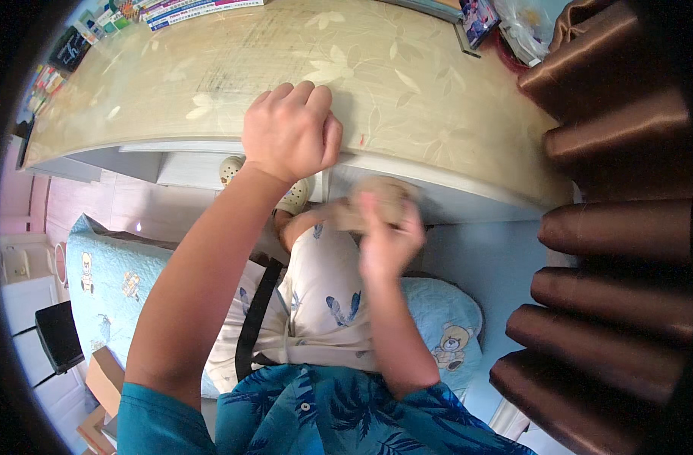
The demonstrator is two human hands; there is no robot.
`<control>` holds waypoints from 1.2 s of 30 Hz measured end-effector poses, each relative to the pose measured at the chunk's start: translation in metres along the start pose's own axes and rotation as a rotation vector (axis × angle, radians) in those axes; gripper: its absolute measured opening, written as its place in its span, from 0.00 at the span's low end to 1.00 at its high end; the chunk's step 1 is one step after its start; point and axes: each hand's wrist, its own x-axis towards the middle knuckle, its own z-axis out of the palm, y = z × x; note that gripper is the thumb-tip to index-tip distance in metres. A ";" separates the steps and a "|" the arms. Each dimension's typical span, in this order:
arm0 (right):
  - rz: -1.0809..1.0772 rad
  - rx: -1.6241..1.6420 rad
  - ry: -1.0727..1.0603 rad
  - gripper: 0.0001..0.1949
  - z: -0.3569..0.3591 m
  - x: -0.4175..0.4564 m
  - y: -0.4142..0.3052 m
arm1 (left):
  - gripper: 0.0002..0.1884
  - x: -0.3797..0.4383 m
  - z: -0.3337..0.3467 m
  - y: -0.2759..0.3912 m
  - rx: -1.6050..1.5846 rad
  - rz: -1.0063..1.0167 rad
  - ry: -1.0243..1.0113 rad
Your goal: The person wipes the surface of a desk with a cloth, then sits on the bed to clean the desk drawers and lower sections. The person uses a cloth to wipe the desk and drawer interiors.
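Observation:
My left hand is curled into a fist, knuckles away from me, over the front edge of the floral-patterned desktop. Nothing shows in it, though its palm is hidden. Below the desk edge, my right hand grips a beige object above my right knee. Motion blurs both, and whether the object is cloth or something stiffer cannot be told. Under the desk, partly behind my left forearm, are beige clogs with holes, one at my ankle. My patterned white trousers lie beneath my hands.
Brown curtains hang at the right. Stacked books stand at the desk's back, with a plastic bag at its far right. Light-blue quilted covers with bear figures are beside me. Cardboard boxes lie at lower left.

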 end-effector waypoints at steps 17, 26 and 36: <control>0.216 0.218 -0.174 0.13 0.058 -0.016 -0.018 | 0.07 0.000 0.005 -0.001 0.036 -0.007 0.049; 0.006 0.215 0.498 0.18 -0.110 0.083 -0.039 | 0.05 -0.005 0.000 0.000 0.020 0.000 0.043; 0.056 0.082 -0.052 0.14 0.047 -0.017 0.017 | 0.06 -0.003 0.011 -0.002 0.033 0.015 0.089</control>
